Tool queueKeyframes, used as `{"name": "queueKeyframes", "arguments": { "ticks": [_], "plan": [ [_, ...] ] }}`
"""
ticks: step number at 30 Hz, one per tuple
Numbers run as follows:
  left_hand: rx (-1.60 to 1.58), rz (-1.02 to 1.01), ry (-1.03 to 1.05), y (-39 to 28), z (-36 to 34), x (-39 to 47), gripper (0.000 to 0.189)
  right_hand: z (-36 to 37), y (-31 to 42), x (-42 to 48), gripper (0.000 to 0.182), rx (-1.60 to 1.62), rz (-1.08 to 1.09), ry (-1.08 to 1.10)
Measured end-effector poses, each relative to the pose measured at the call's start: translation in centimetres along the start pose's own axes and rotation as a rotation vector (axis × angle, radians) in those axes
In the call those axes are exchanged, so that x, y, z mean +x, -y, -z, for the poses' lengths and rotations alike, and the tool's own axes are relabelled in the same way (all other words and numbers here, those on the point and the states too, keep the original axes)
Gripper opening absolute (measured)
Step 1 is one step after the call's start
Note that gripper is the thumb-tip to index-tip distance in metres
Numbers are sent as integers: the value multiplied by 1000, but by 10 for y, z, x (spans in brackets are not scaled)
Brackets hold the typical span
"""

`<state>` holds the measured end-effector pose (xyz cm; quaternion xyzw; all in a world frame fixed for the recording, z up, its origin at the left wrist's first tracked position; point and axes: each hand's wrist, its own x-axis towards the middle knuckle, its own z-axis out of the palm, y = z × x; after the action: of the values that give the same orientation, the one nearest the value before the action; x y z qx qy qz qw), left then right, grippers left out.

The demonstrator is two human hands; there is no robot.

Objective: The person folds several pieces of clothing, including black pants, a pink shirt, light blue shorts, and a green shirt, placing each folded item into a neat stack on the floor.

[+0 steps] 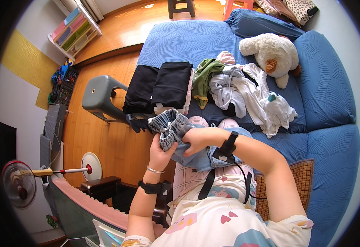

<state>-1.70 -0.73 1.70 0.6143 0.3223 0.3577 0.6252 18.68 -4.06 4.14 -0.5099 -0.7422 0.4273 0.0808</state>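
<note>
A pair of light blue denim trousers [195, 157] with a gathered elastic waistband [167, 136] lies across my lap. My left hand [161, 151] grips the waistband at its near side, thumb on the outer face. Denim sits between the thumb and fingers of my right hand [197, 140], just right of the waistband; some of those fingertips are hidden. Beyond my hands, two stacks of folded clothes stand side by side, topped by black garments [171, 85] [142, 88]. To their right is a loose heap with a green garment [206, 77] and white clothes [251, 98].
A blue-covered sofa [183, 37] carries the clothes and a white plush toy [272, 55]. At left are a grey plastic stool [101, 92] and a standing fan [19, 183]. A pink-edged table [84, 203] is near my left arm. A woven mat [300, 182] lies at right.
</note>
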Motion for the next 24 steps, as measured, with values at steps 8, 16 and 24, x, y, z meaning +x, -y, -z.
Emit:
{"name": "queueKeyframes", "arguments": {
  "ticks": [8, 16, 24],
  "plan": [
    [85, 25, 71, 7, 6, -4, 56, 23, -22, 1, 48, 472, 310, -810],
    [-296, -35, 108, 0, -1, 1, 111, 28, -8, -8, 27, 726, 225, -162],
    [-260, -66, 291, -16, 0, -4, 93, 39, 13, -14, 34, 623, 148, -16]
  ]
}}
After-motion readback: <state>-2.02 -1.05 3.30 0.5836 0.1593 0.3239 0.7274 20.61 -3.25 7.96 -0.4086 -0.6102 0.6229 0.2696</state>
